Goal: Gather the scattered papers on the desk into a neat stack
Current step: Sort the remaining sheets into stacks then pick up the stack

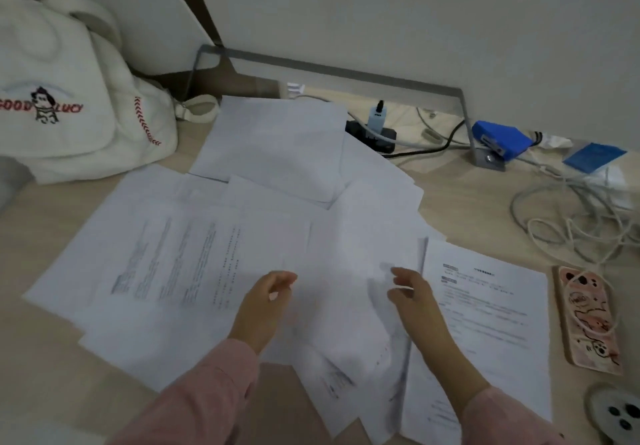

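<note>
Several white paper sheets [194, 250] lie spread and overlapping across the light wooden desk [464, 209]. A blank pile [273, 147] lies at the back, printed sheets sit at the left, and one printed page [491, 320] lies at the right. My left hand [265, 302] hovers over the middle sheets with fingers loosely curled, holding nothing. Beside it, my right hand [412, 295] is above the sheets too, fingers loosely bent and empty. Both hands are blurred. Pink sleeves cover both forearms.
A white fleece bag [69, 98] sits at the back left. A black power strip [374, 136], a blue box [498, 140] and tangled white cables [575, 223] lie at the back right. A phone in a pink case [588, 320] lies right of the papers.
</note>
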`<state>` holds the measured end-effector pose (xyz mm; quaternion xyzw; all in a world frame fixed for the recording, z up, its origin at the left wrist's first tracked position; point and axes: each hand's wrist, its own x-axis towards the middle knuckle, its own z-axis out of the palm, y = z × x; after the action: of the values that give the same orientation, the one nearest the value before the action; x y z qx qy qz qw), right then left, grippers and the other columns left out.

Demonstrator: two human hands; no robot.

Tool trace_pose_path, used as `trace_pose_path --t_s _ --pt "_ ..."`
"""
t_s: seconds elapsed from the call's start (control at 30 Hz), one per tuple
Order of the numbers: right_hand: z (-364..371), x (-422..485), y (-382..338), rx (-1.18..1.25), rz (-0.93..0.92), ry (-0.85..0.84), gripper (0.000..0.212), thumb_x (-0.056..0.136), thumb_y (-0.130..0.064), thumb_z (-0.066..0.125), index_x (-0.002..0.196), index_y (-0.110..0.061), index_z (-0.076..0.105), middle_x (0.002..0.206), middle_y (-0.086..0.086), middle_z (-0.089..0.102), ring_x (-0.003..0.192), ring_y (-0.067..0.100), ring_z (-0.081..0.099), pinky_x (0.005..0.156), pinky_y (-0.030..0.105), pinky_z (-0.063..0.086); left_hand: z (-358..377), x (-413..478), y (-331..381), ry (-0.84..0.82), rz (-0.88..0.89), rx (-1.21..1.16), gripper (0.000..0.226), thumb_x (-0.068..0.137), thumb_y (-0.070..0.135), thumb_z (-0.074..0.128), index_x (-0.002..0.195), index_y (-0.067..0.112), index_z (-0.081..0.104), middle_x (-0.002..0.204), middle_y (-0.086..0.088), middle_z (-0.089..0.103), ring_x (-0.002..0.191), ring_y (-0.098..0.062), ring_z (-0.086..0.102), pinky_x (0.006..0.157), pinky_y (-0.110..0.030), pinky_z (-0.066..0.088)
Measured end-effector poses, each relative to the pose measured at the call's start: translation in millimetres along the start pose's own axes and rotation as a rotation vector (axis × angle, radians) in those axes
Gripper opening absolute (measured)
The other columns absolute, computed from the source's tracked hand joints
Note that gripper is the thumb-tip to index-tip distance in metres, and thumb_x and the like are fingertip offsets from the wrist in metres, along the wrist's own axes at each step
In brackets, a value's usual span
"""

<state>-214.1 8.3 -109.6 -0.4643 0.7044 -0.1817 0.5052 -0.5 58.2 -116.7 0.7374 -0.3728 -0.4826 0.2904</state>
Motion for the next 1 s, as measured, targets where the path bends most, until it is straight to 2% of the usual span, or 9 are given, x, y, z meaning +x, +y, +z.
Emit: trace_pose_path --t_s 0.13,0.23,0.3,0.37,0.43,0.53,0.63,0.77,1.0 --pt "51.1 -6.1 -27.3 0.062 0.032 -0.221 0.035 0.091 -0.010 0.051 0.125 -0.016 0.049 0.113 0.004 0.052 0.083 0.006 0.051 0.060 0.005 0.041 -60.2 -1.1 -40.3 0.189 -0.043 0.254 0.032 0.090 0.010 0.052 0.120 0.021 0.056 0.132 -0.001 0.047 0.127 -0.020 0.041 0.104 -0.031 0.033" --pt "92.6 -5.5 -41.1 0.148 0.121 -0.306 0.043 0.090 -0.010 0.053 0.132 -0.016 0.042 0.120 0.005 0.050 0.095 0.015 0.051 0.076 0.020 0.040 -107.1 -3.9 -67.7 0.312 -0.133 0.348 0.043 0.089 0.019 0.056 0.131 0.022 0.048 0.147 -0.002 0.033 0.137 -0.022 0.026 0.109 -0.040 0.030" --pt "102.3 -2.5 -42.6 0.185 0.178 -0.287 0.043 0.091 -0.012 0.053 0.131 -0.017 0.039 0.114 0.007 0.050 0.089 0.017 0.051 0.074 0.024 0.040 -124.5 -1.7 -76.1 0.383 -0.203 0.363 0.053 0.086 0.025 0.060 0.136 0.020 0.042 0.151 -0.004 0.027 0.139 -0.025 0.022 0.109 -0.044 0.030" --pt "118.8 2.5 -43.3 0.187 0.195 -0.249 0.020 0.090 -0.009 0.054 0.105 -0.020 0.047 0.091 0.008 0.051 0.068 0.014 0.048 0.055 0.017 0.041 -147.6 3.3 -87.5 0.449 -0.288 0.333 0.066 0.082 0.028 0.066 0.140 0.016 0.037 0.151 -0.009 0.024 0.139 -0.029 0.019 0.109 -0.047 0.028" --pt "130.4 5.8 -44.3 0.165 0.156 -0.228 0.020 0.088 -0.004 0.055 0.076 -0.017 0.044 0.068 0.004 0.044 0.056 0.014 0.040 0.045 0.011 0.035 -164.4 10.1 -97.9 0.465 -0.355 0.316 0.076 0.078 0.030 0.070 0.142 0.015 0.031 0.150 -0.012 0.022 0.139 -0.031 0.018 0.110 -0.049 0.026" --pt "141.4 4.7 -45.5 0.106 0.150 -0.236 0.008 0.088 -0.006 0.056 0.082 0.000 0.056 0.073 0.014 0.053 0.067 0.021 0.048 0.065 0.026 0.042 -179.0 19.3 -108.7 0.474 -0.404 0.326 0.087 0.074 0.034 0.073 0.144 0.013 0.026 0.148 -0.015 0.023 0.137 -0.034 0.018 0.110 -0.050 0.025" --pt "146.7 3.6 -42.1 0.043 0.132 -0.288 0.025 0.089 -0.009 0.053 0.096 0.015 0.054 0.086 0.036 0.057 0.075 0.023 0.053 0.072 0.037 0.049 -189.6 29.9 -118.4 0.508 -0.427 0.366 0.092 0.069 0.038 0.077 0.141 0.009 0.027 0.140 -0.020 0.032 0.130 -0.037 0.027 0.109 -0.047 0.026" --pt "144.4 5.5 -41.2 -0.068 0.017 -0.109 0.028 0.090 -0.009 0.049 0.064 -0.007 0.038 0.060 0.014 0.038 0.062 0.020 0.039 0.064 0.034 0.040 -201.7 39.0 -123.5 0.504 -0.423 0.377 0.081 0.064 0.037 0.080 0.129 0.007 0.040 0.129 -0.020 0.041 0.121 -0.036 0.035 0.103 -0.043 0.029" --pt "133.8 13.8 -45.4 0.021 -0.048 0.119 0.014 0.092 -0.010 0.046 0.086 0.000 0.054 0.069 0.011 0.046 0.062 0.020 0.038 0.058 0.029 0.030 -212.6 43.6 -116.4 0.406 -0.364 0.261 0.026 0.081 0.020 0.066 0.095 0.009 0.047 0.099 -0.012 0.053 0.103 -0.034 0.049 0.087 -0.041 0.040"
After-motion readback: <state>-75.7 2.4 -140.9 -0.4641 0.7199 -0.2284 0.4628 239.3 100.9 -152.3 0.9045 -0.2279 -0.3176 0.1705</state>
